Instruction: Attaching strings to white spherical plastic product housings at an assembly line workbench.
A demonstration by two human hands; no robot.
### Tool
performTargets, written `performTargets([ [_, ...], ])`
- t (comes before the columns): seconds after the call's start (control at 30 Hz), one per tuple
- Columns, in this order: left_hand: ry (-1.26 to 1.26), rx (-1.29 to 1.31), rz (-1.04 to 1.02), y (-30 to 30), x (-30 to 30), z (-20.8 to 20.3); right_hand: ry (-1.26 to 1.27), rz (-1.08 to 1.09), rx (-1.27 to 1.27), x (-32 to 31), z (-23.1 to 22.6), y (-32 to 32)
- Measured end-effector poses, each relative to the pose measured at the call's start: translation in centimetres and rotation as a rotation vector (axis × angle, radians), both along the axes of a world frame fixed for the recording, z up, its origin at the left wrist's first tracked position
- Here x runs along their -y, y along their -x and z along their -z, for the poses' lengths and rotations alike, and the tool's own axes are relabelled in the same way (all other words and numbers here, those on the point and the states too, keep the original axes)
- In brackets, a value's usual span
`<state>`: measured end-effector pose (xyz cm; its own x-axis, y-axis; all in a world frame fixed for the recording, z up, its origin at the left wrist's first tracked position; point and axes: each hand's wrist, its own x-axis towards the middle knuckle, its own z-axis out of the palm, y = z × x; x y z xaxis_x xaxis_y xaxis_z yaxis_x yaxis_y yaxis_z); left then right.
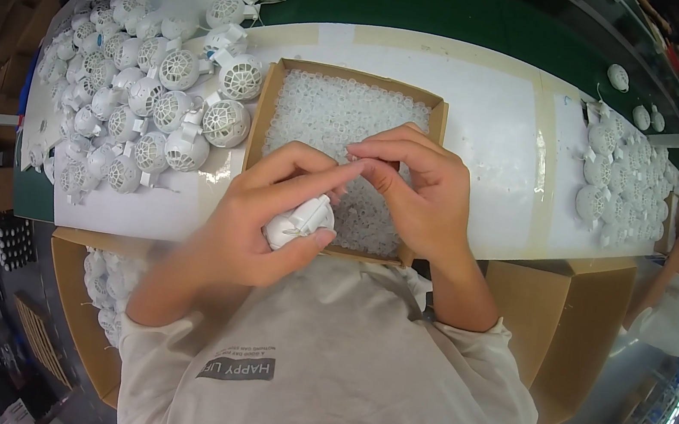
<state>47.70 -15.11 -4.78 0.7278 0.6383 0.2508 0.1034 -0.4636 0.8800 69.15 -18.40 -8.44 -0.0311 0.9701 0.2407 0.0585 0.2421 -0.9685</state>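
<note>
My left hand (257,213) is wrapped round a white round plastic housing (301,222), held in the palm with the thumb along its lower side. The index finger of that hand stretches out to meet my right fingertips. My right hand (421,184) is closed in a pinch there; whatever lies between the thumb and fingers is too small to make out. Both hands are over a shallow cardboard box (262,119) filled with small clear plastic pieces (345,109).
Many white round housings with grilles (177,69) are heaped on the table's left. More similar white pieces (609,180) stand at the right. Open cardboard boxes (521,311) flank me below the table edge. Another person (675,294) is at the far right.
</note>
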Motion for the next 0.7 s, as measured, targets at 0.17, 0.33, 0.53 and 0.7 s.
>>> performTargets([
  [0.17,0.075,0.099,0.073,-0.2,0.1,0.7,0.146,-0.078,-0.347,0.2,0.7,0.4],
  [0.33,0.276,0.235,-0.073,0.0,0.3,1.5,0.065,-0.064,-0.318,0.4,0.7,-0.3],
  [0.53,0.304,0.151,-0.162,0.2,0.5,2.9,0.137,-0.040,-0.187,0.3,0.0,-1.3],
  [0.7,0.078,0.198,-0.070,0.8,-0.2,4.0,-0.184,0.014,0.285,-0.2,-0.4,-1.3],
])
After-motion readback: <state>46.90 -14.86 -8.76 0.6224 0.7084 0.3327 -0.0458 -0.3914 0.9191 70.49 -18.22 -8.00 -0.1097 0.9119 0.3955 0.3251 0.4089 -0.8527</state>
